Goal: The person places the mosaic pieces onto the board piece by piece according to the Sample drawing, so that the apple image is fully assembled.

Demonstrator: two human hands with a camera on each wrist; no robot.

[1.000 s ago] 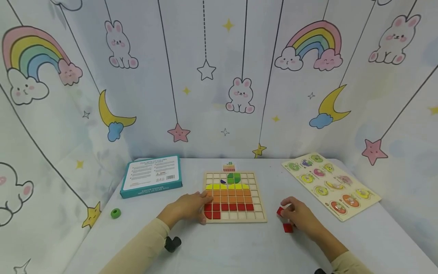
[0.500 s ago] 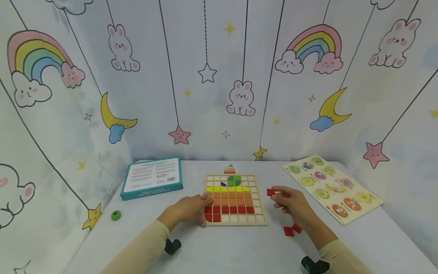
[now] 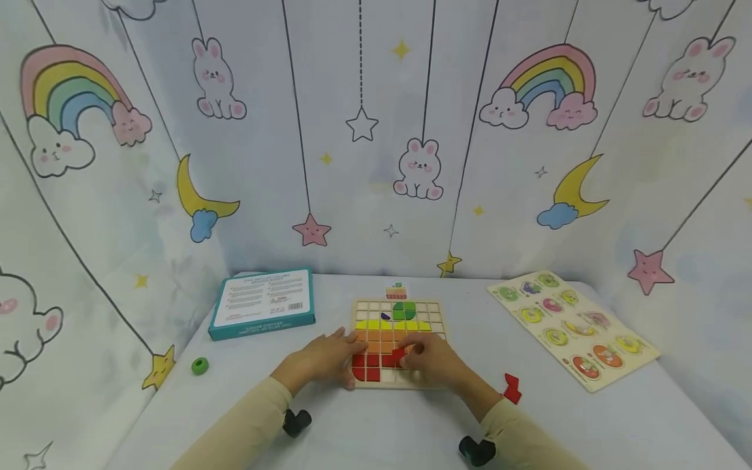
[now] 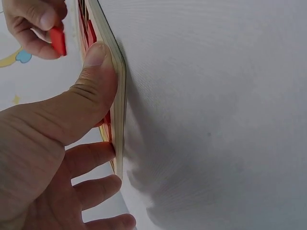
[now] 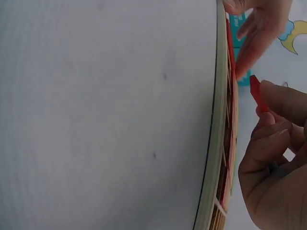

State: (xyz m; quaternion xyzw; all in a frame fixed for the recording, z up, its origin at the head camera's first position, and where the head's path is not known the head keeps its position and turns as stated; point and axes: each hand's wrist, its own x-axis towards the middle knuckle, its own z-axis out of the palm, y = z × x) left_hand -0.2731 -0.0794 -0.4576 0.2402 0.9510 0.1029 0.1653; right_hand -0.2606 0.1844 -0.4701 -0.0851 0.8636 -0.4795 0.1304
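A wooden grid board (image 3: 388, 376) lies mid-table, with green, yellow, orange and red tiles in its cells and a small dark blue piece. My left hand (image 3: 324, 358) rests on its left side; in the left wrist view the thumb (image 4: 98, 62) presses the rim and the other fingers are extended. Over the red row, my right hand (image 3: 431, 359) pinches a red tile (image 3: 398, 355) between thumb and finger. The right wrist view shows this tile (image 5: 258, 93) tilted and apart from the board. Loose red tiles (image 3: 512, 390) lie right of the board.
A small picture card (image 3: 396, 291) lies behind the board. At the back left is a teal and white box (image 3: 262, 303), with a green bead (image 3: 200, 365) in front of it. A fruit puzzle board (image 3: 572, 326) lies on the right. Patterned cloth hangs behind.
My right hand has picked up a red tile from the loose ones at the right and carried it left, over the board. My left hand has stayed at the board's left side.
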